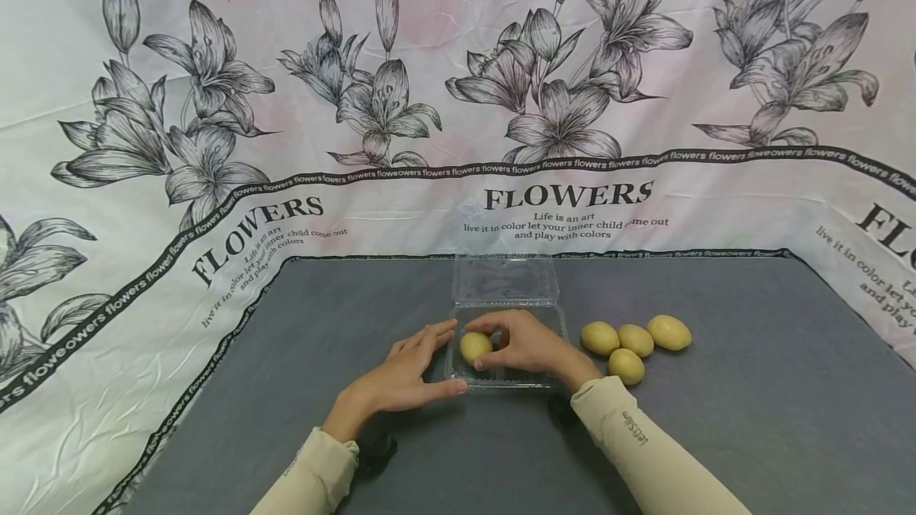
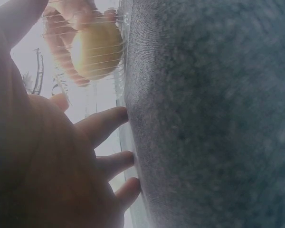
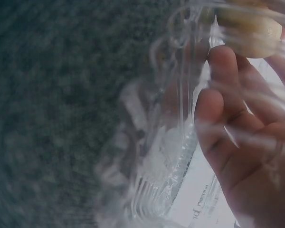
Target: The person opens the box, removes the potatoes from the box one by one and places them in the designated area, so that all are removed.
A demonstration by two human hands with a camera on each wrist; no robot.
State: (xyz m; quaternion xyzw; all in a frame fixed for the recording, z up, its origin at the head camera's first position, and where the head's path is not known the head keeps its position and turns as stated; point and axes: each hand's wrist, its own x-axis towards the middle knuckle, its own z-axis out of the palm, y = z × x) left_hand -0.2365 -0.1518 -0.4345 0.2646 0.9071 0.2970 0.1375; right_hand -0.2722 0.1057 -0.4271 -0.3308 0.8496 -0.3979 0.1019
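A clear plastic clamshell box (image 1: 508, 382) stands on the grey table with its lid (image 1: 505, 280) laid back behind it. Inside its left part is a yellow oval fruit that looks like a lemon (image 1: 475, 348). My right hand (image 1: 525, 344) reaches into the box and holds this lemon between thumb and fingers; the right wrist view shows the lemon (image 3: 256, 35) by the fingertips, through the blurred plastic wall. At the box's left side my left hand (image 1: 408, 372) rests with fingers extended, thumb near the front left corner. In the left wrist view its fingertips (image 2: 118, 114) meet the table beside the box.
Several more lemons (image 1: 634, 340) lie grouped on the table right of the box, close to my right forearm. A white cloth with printed flowers (image 1: 565, 213) hangs behind the table and along its sides.
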